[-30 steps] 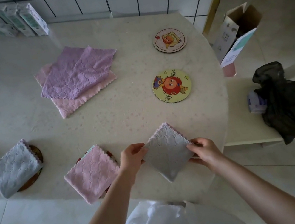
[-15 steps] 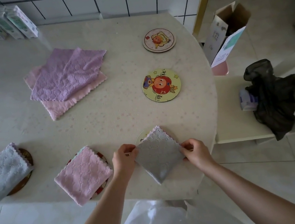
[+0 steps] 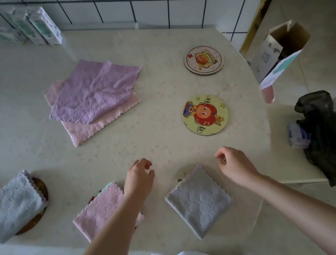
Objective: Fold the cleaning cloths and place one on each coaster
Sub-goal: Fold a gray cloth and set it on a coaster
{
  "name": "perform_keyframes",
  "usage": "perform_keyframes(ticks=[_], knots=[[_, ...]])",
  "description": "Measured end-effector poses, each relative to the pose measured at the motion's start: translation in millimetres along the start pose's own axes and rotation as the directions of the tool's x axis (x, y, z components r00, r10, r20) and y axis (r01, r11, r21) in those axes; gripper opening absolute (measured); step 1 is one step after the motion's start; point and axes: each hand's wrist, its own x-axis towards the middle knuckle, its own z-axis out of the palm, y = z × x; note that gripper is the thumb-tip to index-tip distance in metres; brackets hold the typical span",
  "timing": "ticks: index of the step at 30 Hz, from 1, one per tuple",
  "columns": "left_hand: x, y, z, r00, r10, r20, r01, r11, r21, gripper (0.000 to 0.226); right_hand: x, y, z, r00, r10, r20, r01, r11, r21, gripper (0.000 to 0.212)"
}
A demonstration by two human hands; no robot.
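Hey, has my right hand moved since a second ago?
Yes. The right hand let go of the grey cloth and moved away from you, toward the yellow coaster.

My left hand point(image 3: 138, 177) and right hand point(image 3: 234, 164) hover above the table point(image 3: 154, 143), fingers loosely curled, holding nothing. Between my forearms a folded grey cloth point(image 3: 200, 200) lies at the near edge. My left forearm crosses a folded pink cloth point(image 3: 101, 211). Far left, a pale blue cloth point(image 3: 11, 205) sits on a brown coaster point(image 3: 41, 190). A yellow coaster point(image 3: 205, 115) and a cream coaster point(image 3: 204, 59) lie bare on my right; a flat purple cloth point(image 3: 93, 93) overlaps a flat pink cloth point(image 3: 86, 130)
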Motion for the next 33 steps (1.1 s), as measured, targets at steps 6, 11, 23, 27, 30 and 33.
perform_keyframes(ticks=[6,11,23,27,30,33], knots=[[72,-7,-59,0.993,0.043,-0.107,-0.030,0.992,0.123,0.023,83,-78,-8,0.983,-0.167,0.077,0.175,0.979,-0.105,0.017],[126,-23,-95,0.986,0.074,-0.151,-0.037,0.972,0.233,0.027,146,-139,-4,0.951,-0.277,0.139,0.301,0.933,-0.196,0.019],[211,-41,-106,0.952,0.270,-0.142,-0.217,0.927,0.307,0.035,262,-227,30,0.806,-0.552,0.214,0.592,0.753,-0.288,0.040],[219,-44,-101,0.944,0.283,-0.173,-0.212,0.916,0.339,0.029,281,-234,41,0.759,-0.610,0.227,0.646,0.663,-0.378,0.042],[224,-48,-101,0.941,0.298,-0.160,-0.225,0.905,0.362,0.028,289,-238,43,0.727,-0.640,0.247,0.675,0.601,-0.428,0.031],[229,-53,-105,0.934,0.329,-0.139,-0.260,0.893,0.368,0.028,293,-241,45,0.716,-0.659,0.229,0.682,0.591,-0.431,0.022]])
